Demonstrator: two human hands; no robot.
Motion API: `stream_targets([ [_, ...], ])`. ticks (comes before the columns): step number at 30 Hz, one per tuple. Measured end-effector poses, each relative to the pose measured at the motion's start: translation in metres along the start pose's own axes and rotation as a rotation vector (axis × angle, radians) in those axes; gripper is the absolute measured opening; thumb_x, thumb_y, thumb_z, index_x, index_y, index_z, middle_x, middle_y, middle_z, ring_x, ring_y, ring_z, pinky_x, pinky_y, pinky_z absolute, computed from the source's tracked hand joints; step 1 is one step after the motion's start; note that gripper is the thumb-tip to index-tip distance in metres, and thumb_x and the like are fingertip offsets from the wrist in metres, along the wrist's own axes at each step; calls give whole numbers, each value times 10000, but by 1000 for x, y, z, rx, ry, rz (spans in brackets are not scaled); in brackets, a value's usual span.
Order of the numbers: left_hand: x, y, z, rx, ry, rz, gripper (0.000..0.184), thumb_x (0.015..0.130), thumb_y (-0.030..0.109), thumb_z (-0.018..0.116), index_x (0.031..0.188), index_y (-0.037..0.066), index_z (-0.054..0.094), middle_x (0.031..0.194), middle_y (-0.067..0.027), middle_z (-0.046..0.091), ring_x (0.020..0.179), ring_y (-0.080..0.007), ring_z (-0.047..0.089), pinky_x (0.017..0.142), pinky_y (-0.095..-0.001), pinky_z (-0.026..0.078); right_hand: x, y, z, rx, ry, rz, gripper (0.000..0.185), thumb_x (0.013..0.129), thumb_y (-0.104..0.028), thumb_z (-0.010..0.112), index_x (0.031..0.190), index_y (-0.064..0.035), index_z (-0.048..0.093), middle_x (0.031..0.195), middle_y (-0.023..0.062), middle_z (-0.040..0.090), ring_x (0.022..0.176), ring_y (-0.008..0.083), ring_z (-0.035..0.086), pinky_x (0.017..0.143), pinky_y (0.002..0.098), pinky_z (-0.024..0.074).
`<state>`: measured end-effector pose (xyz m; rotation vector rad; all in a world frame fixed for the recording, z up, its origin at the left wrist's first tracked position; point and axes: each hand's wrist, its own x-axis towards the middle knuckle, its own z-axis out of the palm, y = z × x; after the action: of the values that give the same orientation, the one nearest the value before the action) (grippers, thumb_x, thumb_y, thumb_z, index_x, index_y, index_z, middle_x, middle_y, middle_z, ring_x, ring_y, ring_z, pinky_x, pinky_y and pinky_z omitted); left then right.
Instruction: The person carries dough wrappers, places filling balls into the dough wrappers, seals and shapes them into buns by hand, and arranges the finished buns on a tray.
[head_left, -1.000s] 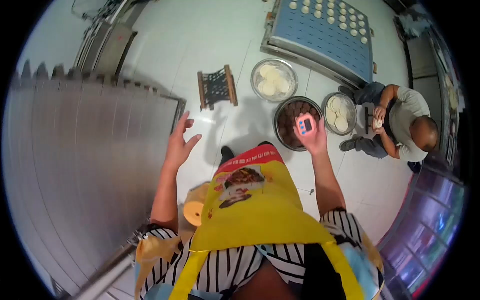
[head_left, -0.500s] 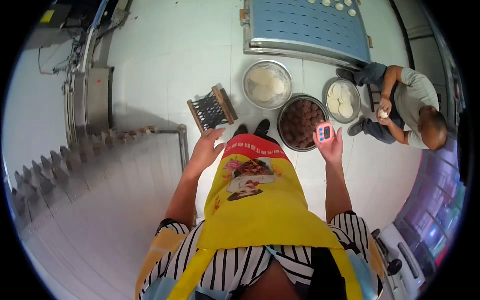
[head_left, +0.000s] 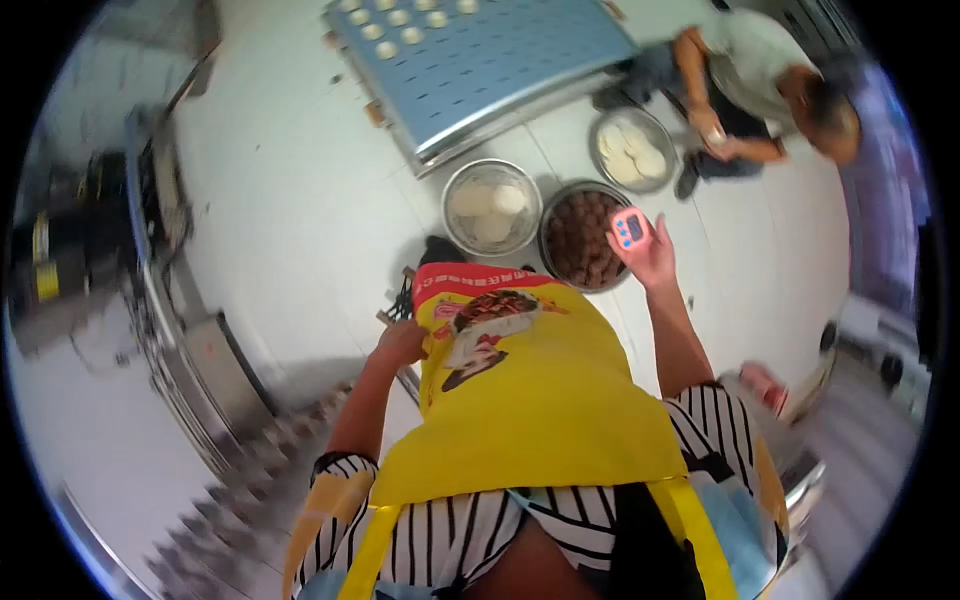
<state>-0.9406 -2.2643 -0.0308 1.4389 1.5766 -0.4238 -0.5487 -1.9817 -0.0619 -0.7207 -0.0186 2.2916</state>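
Observation:
My right hand [head_left: 652,258] is closed around a small pink digital timer [head_left: 630,229] with blue buttons and a dark display, held face up above a pot of dark brown balls [head_left: 583,245]. At the left edge of my yellow and red apron [head_left: 530,385] is my left hand [head_left: 402,345]. Its fingers are blurred and bend toward the cloth, and whether they touch it I cannot tell. Just beyond that hand, a folding stool [head_left: 401,300] with dark webbing shows in part, mostly hidden by the apron.
A metal bowl of dough pieces [head_left: 490,207] and another of flat dough rounds [head_left: 633,150] stand on the tiled floor. Behind them lies a blue slotted platform [head_left: 480,70] with several pale rounds. A seated person [head_left: 745,85] handles dough at right. Metal equipment [head_left: 215,375] lines the left.
My view has turned, so the bowls and platform sit further left and the platform looks tilted. My left hand has drawn in to the apron's edge. The timer stays in my right hand.

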Motion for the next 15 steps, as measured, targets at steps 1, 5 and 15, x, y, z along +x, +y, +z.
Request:
stream_targets([
  [1, 14, -25, 15, -1, -34, 28, 251, 700, 196, 703, 913, 65, 675, 970, -162, 639, 912, -344, 615, 796, -435, 494, -1, 3, -8, 20, -6, -34, 559, 945, -506, 392, 1243, -46, 497, 1249, 127, 549, 1183, 285, 501, 1026, 521, 352],
  [5, 39, -70, -14, 44, -110, 92, 300, 681, 255, 733, 866, 33, 653, 848, -178, 646, 844, -359, 613, 749, -445, 489, -2, 10, -11, 161, 118, -216, 573, 938, -497, 414, 1247, -19, 486, 1257, 157, 539, 1207, 302, 485, 1022, 508, 371],
  [15, 45, -115, -151, 266, -1297, 333, 267, 860, 260, 539, 985, 54, 653, 910, -162, 651, 869, -222, 621, 767, -401, 480, 18, 81, -133, 476, 489, -535, 571, 956, -492, 365, 1250, -14, 473, 1251, 159, 536, 1182, 337, 497, 997, 526, 396],
])
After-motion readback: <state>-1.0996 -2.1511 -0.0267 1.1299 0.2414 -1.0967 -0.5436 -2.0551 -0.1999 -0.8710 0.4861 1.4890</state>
